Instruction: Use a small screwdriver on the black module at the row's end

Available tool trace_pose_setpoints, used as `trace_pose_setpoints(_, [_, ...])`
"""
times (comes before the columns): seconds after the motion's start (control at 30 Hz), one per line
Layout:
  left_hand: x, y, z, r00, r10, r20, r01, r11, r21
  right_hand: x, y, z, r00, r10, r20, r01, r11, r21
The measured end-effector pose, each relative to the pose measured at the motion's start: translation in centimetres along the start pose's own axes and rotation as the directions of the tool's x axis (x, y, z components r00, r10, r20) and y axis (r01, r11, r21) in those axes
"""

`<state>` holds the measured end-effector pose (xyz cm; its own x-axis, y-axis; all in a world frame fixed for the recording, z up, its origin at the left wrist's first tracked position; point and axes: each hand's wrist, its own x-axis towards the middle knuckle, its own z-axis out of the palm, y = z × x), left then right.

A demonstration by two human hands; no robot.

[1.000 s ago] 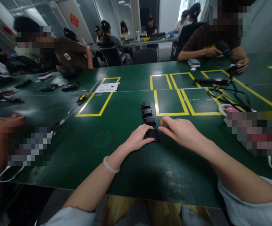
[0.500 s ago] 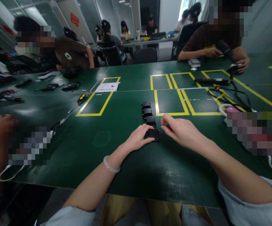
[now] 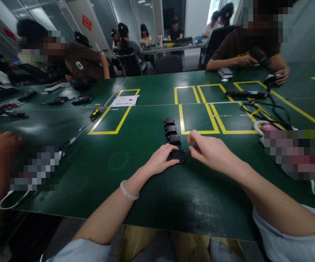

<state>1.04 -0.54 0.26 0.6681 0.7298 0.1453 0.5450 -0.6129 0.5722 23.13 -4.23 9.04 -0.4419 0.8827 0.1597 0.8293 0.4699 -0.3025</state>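
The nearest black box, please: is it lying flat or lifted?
Flat: the black box rests on the green table, left hand touching its edge.

4 small blocks [image 3: 173,139] are glossy black. Table [image 3: 146,189] is dark green with yellow taped rectangles [image 3: 113,112]. Bracelet [image 3: 128,192] on the left wrist is pale milky white. Sleeves [image 3: 296,236] are light grey-blue. Screwdriver [image 3: 94,115] handle is yellow and black. Paper sheet [image 3: 125,100] is white with a red mark.
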Motion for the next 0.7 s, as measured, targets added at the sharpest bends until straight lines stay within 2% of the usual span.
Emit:
trace_pose_setpoints(0.27, [0.03, -0.11, 0.08, 1.000, 0.005, -0.008, -0.005, 1.000, 0.001, 0.01, 0.06, 0.06, 1.000, 0.006, 0.005, -0.006, 1.000, -0.014])
trace_pose_setpoints(0.53, [0.01, -0.08, 0.09, 1.000, -0.001, -0.004, 0.001, 1.000, 0.006, -0.15, 0.33, 0.22, 0.999, -0.037, -0.010, 0.037, 0.999, -0.003])
trace_pose_setpoints(0.7, [0.00, -0.19, 0.14, 1.000, 0.002, -0.010, -0.002, 1.000, 0.007, -0.05, 0.09, 0.07, 1.000, 0.001, 0.003, 0.000, 0.999, -0.033])
